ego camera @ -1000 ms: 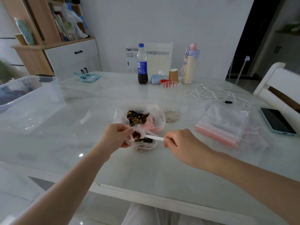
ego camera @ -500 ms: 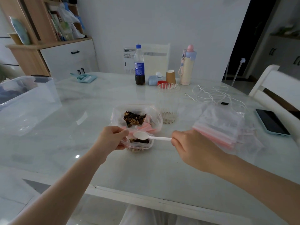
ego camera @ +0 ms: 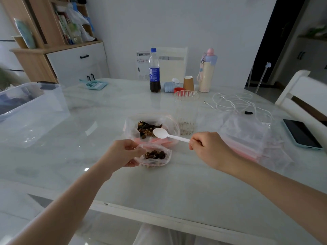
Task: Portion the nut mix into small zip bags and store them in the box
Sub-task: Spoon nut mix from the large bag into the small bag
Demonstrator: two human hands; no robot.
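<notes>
My left hand (ego camera: 124,152) pinches the open mouth of a small zip bag (ego camera: 155,156) with dark nut mix inside, resting on the table. My right hand (ego camera: 207,147) grips the handle of a white plastic spoon (ego camera: 164,134). The spoon's bowl is empty and hovers over the large open bag of nut mix (ego camera: 150,128) just behind the small bag. A stack of empty zip bags with pink seals (ego camera: 247,137) lies to the right. The clear plastic storage box (ego camera: 33,110) stands at the far left of the table.
A clear tumbler (ego camera: 186,119) stands right behind the big bag. Farther back are a cola bottle (ego camera: 154,71), a paper cup (ego camera: 188,83) and a water flask (ego camera: 207,71). White cables (ego camera: 235,103) and a phone (ego camera: 301,135) lie at the right, by a white chair (ego camera: 300,89).
My right hand has lifted the spoon out of the small bag, now empty, and carried it back over the large bag. My left hand keeps holding the small bag.
</notes>
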